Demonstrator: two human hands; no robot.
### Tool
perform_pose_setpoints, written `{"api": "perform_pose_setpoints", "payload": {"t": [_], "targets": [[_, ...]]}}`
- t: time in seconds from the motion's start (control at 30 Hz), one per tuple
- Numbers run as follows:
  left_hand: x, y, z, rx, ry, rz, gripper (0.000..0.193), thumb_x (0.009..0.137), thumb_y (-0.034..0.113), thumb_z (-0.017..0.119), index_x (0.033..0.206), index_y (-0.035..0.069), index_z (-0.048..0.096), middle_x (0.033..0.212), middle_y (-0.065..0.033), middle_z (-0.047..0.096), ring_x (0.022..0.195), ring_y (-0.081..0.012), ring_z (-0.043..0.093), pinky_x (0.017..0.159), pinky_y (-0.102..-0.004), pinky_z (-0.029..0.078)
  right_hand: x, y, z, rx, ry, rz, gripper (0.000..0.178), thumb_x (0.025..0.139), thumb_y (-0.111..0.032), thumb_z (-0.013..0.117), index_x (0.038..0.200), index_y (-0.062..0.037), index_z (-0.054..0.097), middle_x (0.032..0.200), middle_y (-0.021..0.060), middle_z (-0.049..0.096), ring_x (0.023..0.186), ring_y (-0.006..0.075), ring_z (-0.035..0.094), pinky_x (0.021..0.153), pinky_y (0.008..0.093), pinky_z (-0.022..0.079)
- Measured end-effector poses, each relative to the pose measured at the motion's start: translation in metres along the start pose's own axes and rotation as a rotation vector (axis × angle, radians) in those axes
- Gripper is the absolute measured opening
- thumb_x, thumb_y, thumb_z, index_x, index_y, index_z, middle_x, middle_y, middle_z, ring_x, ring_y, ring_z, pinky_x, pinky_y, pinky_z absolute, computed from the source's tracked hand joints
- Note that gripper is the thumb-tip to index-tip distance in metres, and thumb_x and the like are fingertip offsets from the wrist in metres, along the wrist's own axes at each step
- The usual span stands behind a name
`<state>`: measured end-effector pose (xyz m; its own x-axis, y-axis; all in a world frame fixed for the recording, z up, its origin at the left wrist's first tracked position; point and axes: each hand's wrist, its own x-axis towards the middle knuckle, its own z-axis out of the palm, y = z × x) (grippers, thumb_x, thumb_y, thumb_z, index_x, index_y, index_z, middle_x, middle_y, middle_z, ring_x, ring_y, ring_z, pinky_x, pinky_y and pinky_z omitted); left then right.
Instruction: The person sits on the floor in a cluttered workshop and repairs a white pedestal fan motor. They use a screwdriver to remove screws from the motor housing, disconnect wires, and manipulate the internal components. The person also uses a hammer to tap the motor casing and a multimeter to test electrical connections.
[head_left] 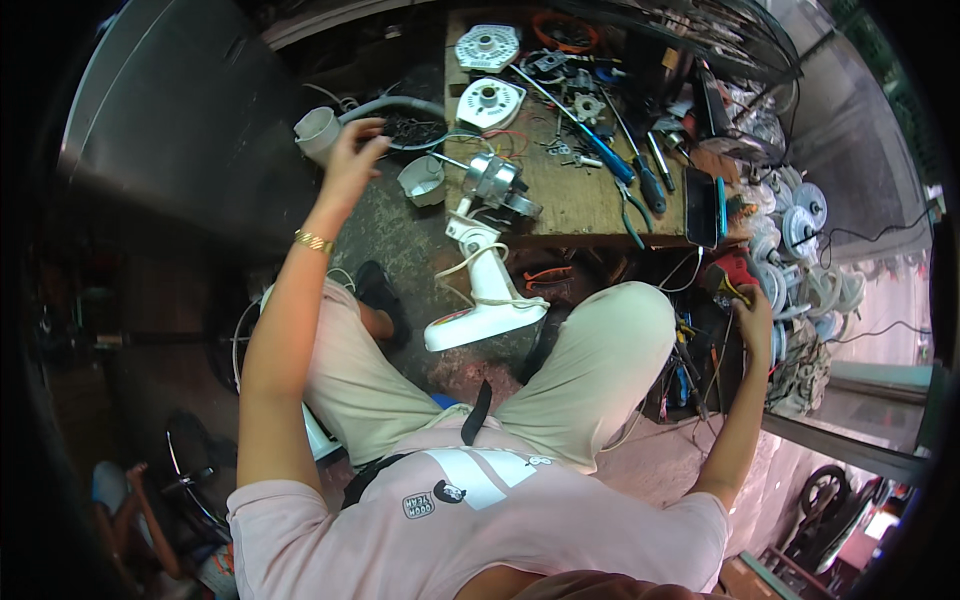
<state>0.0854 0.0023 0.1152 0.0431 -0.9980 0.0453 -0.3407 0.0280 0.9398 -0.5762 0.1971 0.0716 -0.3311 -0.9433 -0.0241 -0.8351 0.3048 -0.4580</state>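
My left hand (355,150) is raised at the far left, empty, its fingers apart and partly curled. It is near a white cup (317,132) and a round basin (440,143) of dark tangled bits. Between my knees stands a white fan stand (487,318) with its cord looped around the neck. Its bare metal motor (492,180) is at the bench's left edge, the shaft pointing left. Low at the right, my right hand (754,312) has its fingers curled around something yellow and dark (738,292); its kind is unclear. A red object (732,268) lies just beyond.
On the wooden bench (590,215) lie two white motor covers (490,103), screwdrivers (650,183), pliers (632,215) and a phone (702,208). Several white fan parts (800,230) crowd the right side. Hand tools (685,370) fill a spot below my right hand. Another person (135,520) is at lower left.
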Motion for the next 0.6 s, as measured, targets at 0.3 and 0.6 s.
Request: {"api": "perform_pose_setpoints", "payload": {"t": [0.3,0.6], "targets": [[-0.032,-0.016,0.075,0.425,-0.337,0.487,0.084,0.072,0.02,0.076,0.145,0.011,0.035,0.15,-0.0137,0.034,0.14,-0.0328,0.031,0.115,-0.0418,0.028,0.028,-0.281,-0.003,-0.116,0.082,-0.611,0.026,0.083,-0.011,0.066,0.11,-0.009,0.067,0.098,0.0107,0.07,0.085,0.0283,0.068,0.075,0.036,0.051],[-0.022,-0.019,0.074,0.664,-0.525,0.361,0.077,0.08,0.009,0.066,0.148,0.02,0.032,0.158,-0.003,0.027,0.143,-0.0235,0.029,0.109,-0.0544,0.03,-0.024,-0.389,0.114,-0.499,0.099,-1.092,0.033,0.08,-0.006,0.057,0.113,-0.0054,0.061,0.081,0.0114,0.06,0.064,0.0255,0.067,0.053,0.0371,0.053]]}}
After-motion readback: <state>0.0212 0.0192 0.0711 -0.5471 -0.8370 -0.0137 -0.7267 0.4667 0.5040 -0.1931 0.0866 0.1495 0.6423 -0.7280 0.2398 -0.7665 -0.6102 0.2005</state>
